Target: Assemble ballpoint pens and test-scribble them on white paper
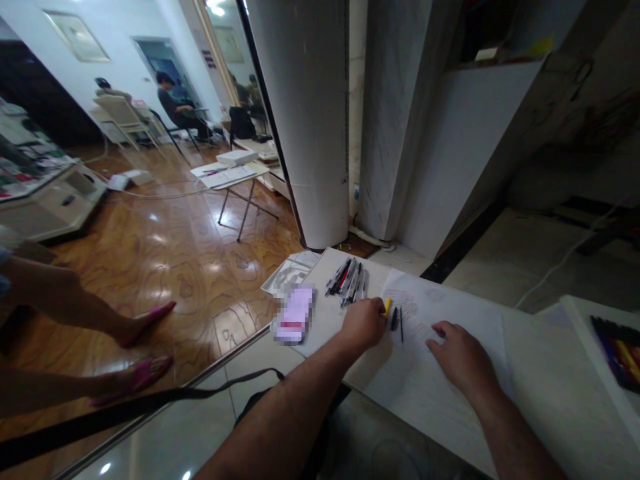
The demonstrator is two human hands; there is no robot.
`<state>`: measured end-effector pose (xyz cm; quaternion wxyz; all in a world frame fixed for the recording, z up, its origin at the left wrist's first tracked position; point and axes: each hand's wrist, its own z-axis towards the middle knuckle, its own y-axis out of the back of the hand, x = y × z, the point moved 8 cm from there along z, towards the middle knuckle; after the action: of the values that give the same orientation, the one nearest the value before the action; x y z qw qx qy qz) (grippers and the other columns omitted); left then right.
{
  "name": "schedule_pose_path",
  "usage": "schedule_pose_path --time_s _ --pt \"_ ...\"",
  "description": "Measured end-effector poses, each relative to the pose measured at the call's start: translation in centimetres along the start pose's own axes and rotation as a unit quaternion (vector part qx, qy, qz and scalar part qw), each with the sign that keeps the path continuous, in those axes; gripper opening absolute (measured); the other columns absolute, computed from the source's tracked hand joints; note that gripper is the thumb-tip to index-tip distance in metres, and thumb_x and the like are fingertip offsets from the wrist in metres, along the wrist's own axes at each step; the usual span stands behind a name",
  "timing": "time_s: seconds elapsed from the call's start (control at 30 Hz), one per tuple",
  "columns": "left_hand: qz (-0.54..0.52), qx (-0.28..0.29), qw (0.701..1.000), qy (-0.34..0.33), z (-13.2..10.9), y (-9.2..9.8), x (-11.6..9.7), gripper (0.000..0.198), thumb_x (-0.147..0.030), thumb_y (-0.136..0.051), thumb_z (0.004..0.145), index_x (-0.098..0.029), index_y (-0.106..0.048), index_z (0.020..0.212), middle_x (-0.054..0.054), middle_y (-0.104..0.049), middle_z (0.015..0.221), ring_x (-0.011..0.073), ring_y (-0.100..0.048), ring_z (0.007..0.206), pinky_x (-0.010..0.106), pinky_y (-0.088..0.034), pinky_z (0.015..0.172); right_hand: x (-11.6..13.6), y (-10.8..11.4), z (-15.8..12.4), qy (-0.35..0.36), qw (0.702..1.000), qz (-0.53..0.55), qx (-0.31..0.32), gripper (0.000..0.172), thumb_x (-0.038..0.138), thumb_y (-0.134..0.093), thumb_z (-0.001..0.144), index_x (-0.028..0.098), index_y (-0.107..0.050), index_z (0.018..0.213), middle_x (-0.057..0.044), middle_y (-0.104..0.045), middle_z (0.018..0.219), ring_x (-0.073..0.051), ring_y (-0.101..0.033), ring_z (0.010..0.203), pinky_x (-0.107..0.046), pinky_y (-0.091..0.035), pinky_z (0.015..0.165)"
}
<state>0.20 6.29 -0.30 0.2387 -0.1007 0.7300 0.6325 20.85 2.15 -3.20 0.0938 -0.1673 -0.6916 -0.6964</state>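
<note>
My left hand [364, 323] is closed around a yellow pen [387, 306] at the left edge of a sheet of paper [450, 313] on a white table [550, 387]. A black pen [395, 319] and a thin dark pen [401, 325] lie on the paper just right of that hand. My right hand [459, 357] rests palm down on the paper, fingers loosely curled and holding nothing. A bunch of several pens [347, 278] lies farther back on the table.
A blurred pink object [295, 313] lies at the table's left end beside a patterned sheet [287, 273]. A case of coloured pens [620, 350] sits at the right. A person's legs in pink sandals [143, 347] stand left. A folding table [233, 175] and seated people are farther back.
</note>
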Motion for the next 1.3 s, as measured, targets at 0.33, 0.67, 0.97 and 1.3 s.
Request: schedule_pose_path --time_s 0.33,0.67,0.97,1.3 --pt "0.02 0.003 1.0 0.004 0.8 -0.4 0.1 0.02 -0.026 -0.053 0.081 -0.022 -0.069 0.092 0.006 -0.073 0.089 0.0191 -0.065 0.079 0.027 -0.042 0.067 0.8 1.1 -0.2 -0.022 1.0 0.009 -0.007 0.028 0.024 -0.064 0.078 0.019 -0.067 0.105 -0.008 -0.067 0.104 -0.02 -0.064 0.094 -0.028 -0.045 0.082" --pt "0.017 0.014 0.999 0.024 0.7 -0.5 0.2 0.022 -0.028 -0.057 0.082 -0.021 -0.069 0.099 0.006 -0.073 0.095 0.0178 -0.065 0.081 0.025 -0.043 0.07 1.0 1.1 -0.3 -0.018 1.0 0.02 0.003 0.028 0.024 -0.064 0.08 0.018 -0.066 0.106 -0.009 -0.066 0.105 -0.02 -0.063 0.095 -0.027 -0.045 0.084" --pt "0.017 0.013 1.0 0.022 0.7 -0.6 0.1 0.023 -0.031 -0.058 0.082 -0.021 -0.069 0.1 0.007 -0.072 0.096 0.019 -0.065 0.084 0.026 -0.044 0.072 1.0 1.1 -0.2 -0.019 1.0 0.008 0.006 0.027 0.025 -0.063 0.08 0.018 -0.066 0.106 -0.008 -0.066 0.106 -0.02 -0.064 0.094 -0.028 -0.045 0.082" --pt "0.019 0.013 0.999 0.028 0.5 -0.7 0.2 0.027 -0.033 -0.056 0.083 -0.021 -0.068 0.105 0.008 -0.072 0.099 0.0204 -0.065 0.086 0.027 -0.046 0.072 0.4 0.3 -0.1 -0.006 1.0 -0.009 0.005 0.027 0.028 -0.063 0.081 0.017 -0.066 0.105 -0.009 -0.067 0.105 -0.021 -0.065 0.092 -0.029 -0.046 0.081"
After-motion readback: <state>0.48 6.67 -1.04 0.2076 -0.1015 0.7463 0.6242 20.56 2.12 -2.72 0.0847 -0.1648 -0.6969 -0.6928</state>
